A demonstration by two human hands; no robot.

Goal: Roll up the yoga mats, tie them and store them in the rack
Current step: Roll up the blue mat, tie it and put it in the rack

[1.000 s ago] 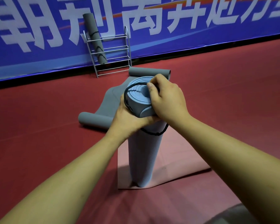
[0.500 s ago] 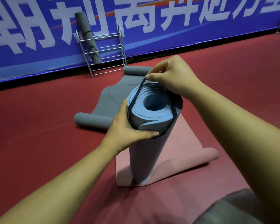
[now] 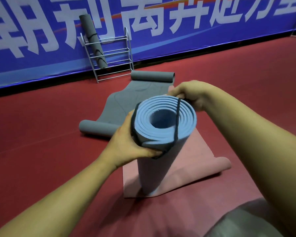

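Gripping probably light, springy blue mat (image 3: 161,168) near its top, mid-frame, with left hand (image 3: 126,142), pinching strap (image 3: 177,117) with right hand (image 3: 191,98).

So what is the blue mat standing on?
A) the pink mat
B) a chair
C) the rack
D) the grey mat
A: the rolled blue mat stands upright with its bottom end on the pink mat, which lies flat on the floor.
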